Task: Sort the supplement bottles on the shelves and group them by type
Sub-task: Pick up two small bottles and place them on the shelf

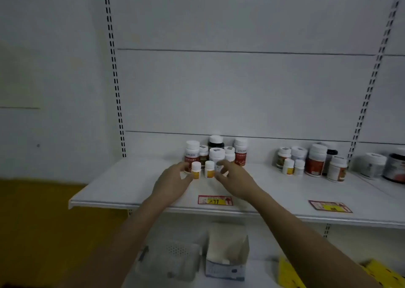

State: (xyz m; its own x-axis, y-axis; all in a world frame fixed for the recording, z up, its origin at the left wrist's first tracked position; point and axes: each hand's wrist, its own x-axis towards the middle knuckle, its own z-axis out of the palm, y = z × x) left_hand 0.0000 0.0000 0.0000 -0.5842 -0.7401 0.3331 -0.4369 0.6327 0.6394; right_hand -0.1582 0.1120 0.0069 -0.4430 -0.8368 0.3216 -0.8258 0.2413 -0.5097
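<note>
Head view: hands point(173, 183) perhaps touching bottles point(196, 170).

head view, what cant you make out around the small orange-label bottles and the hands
- Small white bottle: right hand covers much of it; grip unclear.
- Left hand: motion blur hides whether it touches the left small orange-label bottle.
- Bottle label text: too small and blurred.
- Dark jar: cut off by the right edge.

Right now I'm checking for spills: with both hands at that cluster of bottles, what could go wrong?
1. The left hand touches a small white bottle with a yellow label; a nudge could topple it into its twin.
2. The right hand reaches into tightly packed taller white-capped bottles; one may tip.
</note>
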